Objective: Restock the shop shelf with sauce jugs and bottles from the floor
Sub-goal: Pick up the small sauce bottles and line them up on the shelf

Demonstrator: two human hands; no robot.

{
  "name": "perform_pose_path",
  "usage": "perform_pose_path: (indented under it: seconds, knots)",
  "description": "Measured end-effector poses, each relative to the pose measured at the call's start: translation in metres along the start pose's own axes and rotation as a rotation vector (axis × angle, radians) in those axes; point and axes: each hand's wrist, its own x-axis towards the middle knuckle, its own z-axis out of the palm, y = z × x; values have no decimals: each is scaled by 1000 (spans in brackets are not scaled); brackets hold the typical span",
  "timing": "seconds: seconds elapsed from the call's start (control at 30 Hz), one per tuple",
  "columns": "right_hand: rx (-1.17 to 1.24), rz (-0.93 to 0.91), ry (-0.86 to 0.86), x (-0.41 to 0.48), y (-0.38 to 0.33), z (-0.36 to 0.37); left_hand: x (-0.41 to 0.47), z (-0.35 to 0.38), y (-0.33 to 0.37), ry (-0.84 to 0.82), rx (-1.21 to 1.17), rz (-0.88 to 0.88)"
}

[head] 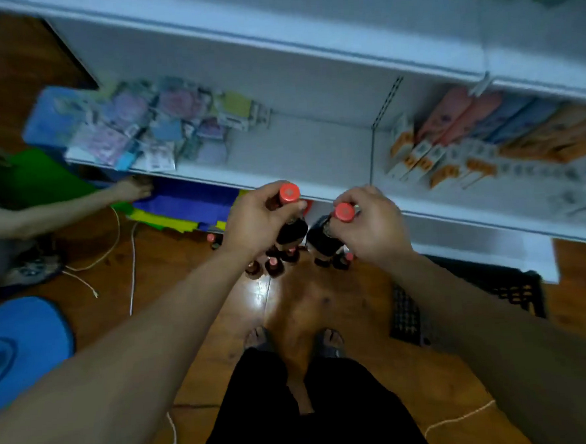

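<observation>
Two dark sauce bottles with red caps in my grip: one in left hand [257, 220], one in right hand [370, 224]. More bottles on floor [277, 264] beneath, about seven, exact count unclear. Another person's hand [135, 188]: one. Black crate [461, 300]: one. My feet: two.

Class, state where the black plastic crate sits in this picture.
In the head view, the black plastic crate sits on the wooden floor at right, beneath the white shelf, partly behind the right forearm.
</observation>
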Motion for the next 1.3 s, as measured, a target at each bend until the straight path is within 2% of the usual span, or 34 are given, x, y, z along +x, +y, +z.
perform_pose_path:
  seconds: [0.3, 0.43, 0.57, 0.9, 1.17, 1.3]
  knots:
    - [-50, -136, 190, 19, -134, -110, 13, -112, 132, 23, -24, 257]
    - [14, -148, 312, 30, -177, -145, 31, -143, 180, 44, -84, 298]
    - [100, -118, 359, 46, -203, -170, 52, -159, 213, 37, -77, 344]
    - [144, -141, 416, 136, -216, -205, 123, -160, 268, 68, -95, 399]
    - [208, -164, 395, 214, -205, -209, 195, -142, 278, 134, -72, 366]
    - [167, -175, 255, 239, -188, -198, 212, -134, 278, 108, -106, 359]
